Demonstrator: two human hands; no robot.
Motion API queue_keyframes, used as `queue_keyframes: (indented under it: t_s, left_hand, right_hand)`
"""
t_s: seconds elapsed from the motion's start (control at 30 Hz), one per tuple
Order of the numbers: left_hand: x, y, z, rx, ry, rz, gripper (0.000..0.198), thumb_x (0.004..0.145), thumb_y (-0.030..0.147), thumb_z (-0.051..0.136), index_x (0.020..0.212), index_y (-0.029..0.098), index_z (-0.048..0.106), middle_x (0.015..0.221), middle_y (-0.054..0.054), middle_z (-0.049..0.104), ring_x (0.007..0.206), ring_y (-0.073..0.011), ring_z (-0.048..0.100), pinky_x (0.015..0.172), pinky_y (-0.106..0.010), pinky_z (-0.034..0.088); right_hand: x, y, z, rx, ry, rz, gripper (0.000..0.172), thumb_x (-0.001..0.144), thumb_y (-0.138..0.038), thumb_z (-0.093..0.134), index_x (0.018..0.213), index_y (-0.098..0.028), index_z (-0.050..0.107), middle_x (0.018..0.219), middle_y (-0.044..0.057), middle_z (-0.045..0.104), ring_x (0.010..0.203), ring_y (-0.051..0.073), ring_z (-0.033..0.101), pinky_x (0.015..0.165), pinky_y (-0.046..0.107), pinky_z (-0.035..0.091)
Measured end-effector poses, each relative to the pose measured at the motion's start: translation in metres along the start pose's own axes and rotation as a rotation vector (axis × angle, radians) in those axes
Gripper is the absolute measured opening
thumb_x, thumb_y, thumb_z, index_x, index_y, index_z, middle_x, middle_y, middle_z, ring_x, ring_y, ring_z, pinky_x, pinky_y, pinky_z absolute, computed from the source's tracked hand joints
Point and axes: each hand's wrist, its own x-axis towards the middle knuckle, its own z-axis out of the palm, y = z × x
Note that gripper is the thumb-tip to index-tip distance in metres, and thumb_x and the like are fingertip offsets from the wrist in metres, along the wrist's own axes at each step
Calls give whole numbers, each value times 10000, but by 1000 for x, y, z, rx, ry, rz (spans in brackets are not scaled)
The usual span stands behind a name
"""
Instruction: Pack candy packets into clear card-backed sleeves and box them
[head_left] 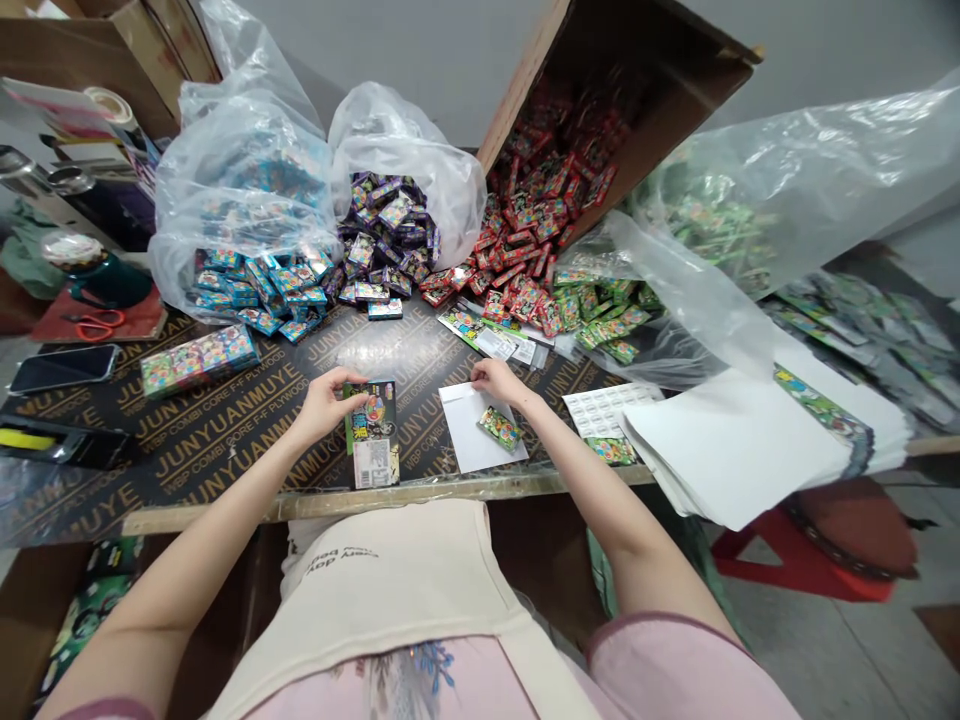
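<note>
My left hand (334, 405) pinches the upper left edge of a black, brightly printed packet (381, 420), which has a pale label on its lower part. A strip of green shows along the packet's left side. To the right, my right hand (499, 382) is closed, fingertips together at the top of a white card (466, 440); whatever they grip is hidden. On that card, just below my right wrist, lies a small green printed box (500, 428). Another printed packet (491, 338) lies flat beyond my right hand.
Blue boxes (274, 295), purple boxes (386, 240), red boxes (525, 240) and green boxes (611, 315) spill from plastic bags and a carton (517, 95). White sheets (705, 450) overhang the table's right front edge. A phone (64, 368) and red scissors (97, 322) lie left.
</note>
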Motion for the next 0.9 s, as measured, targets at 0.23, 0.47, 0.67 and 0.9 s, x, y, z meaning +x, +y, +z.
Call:
queue_keyframes:
  t_s: [0.23,0.47,0.67,0.9]
  left_hand:
    - [3,20,0,166,-18,86,136,731,201,709,861,168,731,776,-37,649,749,-166,595,688,-283,453]
    - [-3,21,2,182,-5,124,138,753,134,679,868,170,745,771,-34,626,741,-154,596,704,-283,456]
    - [-8,27,2,139,103,2,96,691,176,732,771,142,692,744,-35,693,640,-145,589,616,-267,443]
    - [-12,26,1,100,95,57,93,679,129,632,764,132,672,763,-44,702,696,-157,621,660,-260,457]
  right_hand:
    - [-28,7,20,133,247,-8,85,738,-217,538,667,-194,580,741,49,628,722,191,563,739,319,431]
    - [-6,-44,-3,382,285,25,162,753,-353,571,729,-194,551,728,40,629,684,183,570,690,325,452]
    - [22,-175,-4,586,-321,-244,223,703,-378,665,669,-187,555,771,17,631,749,153,560,684,270,412]
    - [38,-211,2,454,-615,-213,264,635,-381,680,634,-155,545,558,-57,497,559,81,403,553,229,278]
